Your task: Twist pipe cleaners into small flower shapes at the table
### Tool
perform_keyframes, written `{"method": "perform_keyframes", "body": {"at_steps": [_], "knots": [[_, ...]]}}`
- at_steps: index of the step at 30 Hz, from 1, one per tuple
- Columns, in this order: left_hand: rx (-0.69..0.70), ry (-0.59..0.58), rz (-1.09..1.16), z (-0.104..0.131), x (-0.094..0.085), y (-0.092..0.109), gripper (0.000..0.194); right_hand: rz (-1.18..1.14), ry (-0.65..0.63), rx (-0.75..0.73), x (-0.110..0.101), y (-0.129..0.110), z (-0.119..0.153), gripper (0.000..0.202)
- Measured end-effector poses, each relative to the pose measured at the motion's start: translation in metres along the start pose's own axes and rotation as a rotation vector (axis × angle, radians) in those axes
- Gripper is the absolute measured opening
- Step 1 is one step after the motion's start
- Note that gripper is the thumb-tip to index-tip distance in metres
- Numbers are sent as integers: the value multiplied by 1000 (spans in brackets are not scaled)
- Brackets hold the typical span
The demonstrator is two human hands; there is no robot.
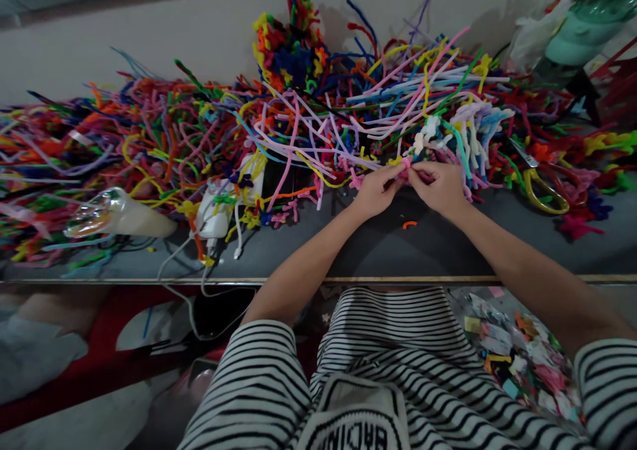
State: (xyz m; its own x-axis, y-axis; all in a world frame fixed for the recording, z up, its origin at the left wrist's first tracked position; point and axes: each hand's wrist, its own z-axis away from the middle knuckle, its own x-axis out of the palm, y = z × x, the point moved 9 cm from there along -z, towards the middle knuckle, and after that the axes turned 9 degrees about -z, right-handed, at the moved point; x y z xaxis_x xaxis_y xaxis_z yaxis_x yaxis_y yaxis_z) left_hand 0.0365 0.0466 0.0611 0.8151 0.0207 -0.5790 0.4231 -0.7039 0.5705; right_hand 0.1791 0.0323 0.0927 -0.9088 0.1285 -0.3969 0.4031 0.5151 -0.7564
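Observation:
Between the fingertips of both my hands is a small pink pipe cleaner (407, 162), bent into a little shape. My left hand (377, 190) pinches it from the left, and my right hand (440, 183) pinches it from the right. Both hands are just above the dark table's surface, close to the heap. Much of the pink piece is covered by my fingers. Just behind them lie white pipe-cleaner pieces (428, 131) and a cluster of pale ones (475, 131). A short orange scrap (409, 224) rests on the table below my hands.
A long heap of coloured pipe cleaners (164, 125) runs along the wall. Yellow-handled scissors (542, 194) lie at the right. A white charger with cable (213, 214) and a plastic cup (142, 216) are left. Scraps (527, 357) lie below the dark table (373, 251).

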Motion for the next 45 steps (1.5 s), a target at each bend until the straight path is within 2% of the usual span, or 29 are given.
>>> {"method": "perform_keyframes", "body": {"at_steps": [3, 6, 9, 12, 16, 20, 25, 28, 31, 35, 41, 45], "knots": [[101, 88, -144, 5, -10, 15, 37, 111, 38, -57, -7, 0, -1, 30], [145, 184, -265, 6, -27, 24, 34, 123, 57, -47, -13, 8, -4, 30], [107, 250, -332, 3, -42, 20, 36, -44, -103, 40, -1, 19, -8, 36], [141, 186, -339, -2, -40, 14, 36, -286, -296, 155, 19, 23, -6, 45], [190, 56, -280, -3, -26, 12, 35, -433, -398, 265, 31, 25, -3, 52], [54, 82, -176, -3, -29, 12, 33, -458, -359, 289, 27, 28, -4, 52], [-198, 86, 23, -2, -23, 4, 39, -326, -149, 225, 8, 31, -10, 50], [-250, 63, 58, -1, -13, 2, 36, -256, -83, 205, 2, 33, -10, 49], [-256, 46, 90, 0, -4, 0, 34, -183, -80, 168, 1, 30, -9, 48], [-322, 30, 178, 2, 4, -9, 44, -115, -107, 108, 5, 23, -7, 52], [-501, 88, 464, 8, 11, -20, 51, -122, -163, 13, 11, 7, -2, 49], [-599, 108, 646, 12, 14, -21, 46, -190, -172, -1, 13, 2, -1, 43]]}}
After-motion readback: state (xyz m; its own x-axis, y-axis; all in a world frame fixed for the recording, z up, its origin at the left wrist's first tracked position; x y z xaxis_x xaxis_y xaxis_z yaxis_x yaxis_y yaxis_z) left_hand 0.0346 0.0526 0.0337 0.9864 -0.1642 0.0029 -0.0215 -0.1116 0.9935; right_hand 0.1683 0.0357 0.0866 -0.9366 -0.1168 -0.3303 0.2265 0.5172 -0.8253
